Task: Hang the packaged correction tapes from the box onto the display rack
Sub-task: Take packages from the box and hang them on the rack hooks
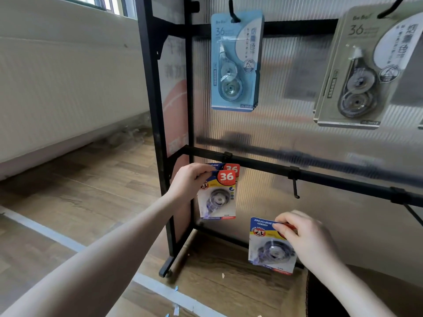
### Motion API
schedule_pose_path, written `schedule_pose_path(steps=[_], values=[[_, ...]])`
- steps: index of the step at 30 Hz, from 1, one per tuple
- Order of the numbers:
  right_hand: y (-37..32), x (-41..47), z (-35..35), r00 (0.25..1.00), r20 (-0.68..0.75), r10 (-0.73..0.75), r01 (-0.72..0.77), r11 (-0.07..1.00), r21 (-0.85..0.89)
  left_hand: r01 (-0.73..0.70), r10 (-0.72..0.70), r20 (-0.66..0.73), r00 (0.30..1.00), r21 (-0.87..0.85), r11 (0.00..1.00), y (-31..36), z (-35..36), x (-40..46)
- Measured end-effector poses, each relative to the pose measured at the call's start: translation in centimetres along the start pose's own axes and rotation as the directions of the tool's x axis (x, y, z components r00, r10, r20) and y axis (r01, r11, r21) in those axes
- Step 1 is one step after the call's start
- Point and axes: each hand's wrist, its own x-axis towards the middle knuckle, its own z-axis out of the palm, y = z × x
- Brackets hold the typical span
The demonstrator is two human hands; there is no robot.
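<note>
Left hand [190,179] pinching the top of a blue-and-yellow carded correction tape pack marked "36" and "PET" [217,195], right at the lower black rack bar [320,175], a second like pack behind. Right hand [304,239] gripping another "JINUO" pack [267,245], lower, over the cardboard box [304,294]. Above both, pale blue "36" pack [235,62] and grey one [357,72] on hooks.

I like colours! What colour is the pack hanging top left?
Light blue pack, seen in the head view.
</note>
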Motion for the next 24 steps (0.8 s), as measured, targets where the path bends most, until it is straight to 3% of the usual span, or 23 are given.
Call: schedule_pose_path(steps=[12,19,24], values=[[-0.3,0.9,0.0,1.000,0.027,-0.008,0.008,1.000,0.000,0.017,-0.018,0.022,1.000,0.066,0.998,-0.3,1.6,2.2],[-1.1,1.6,0.6,0.999,0.031,-0.013,0.013,1.000,-0.010,0.073,-0.064,-0.106,0.992,0.084,0.994,-1.3,0.4,-0.8],[-2.9,3.6,1.5,0.998,0.016,-0.064,0.064,0.998,-0.017,0.132,-0.114,-0.088,0.990,0.225,0.965,-2.3,-1.2,-4.3]])
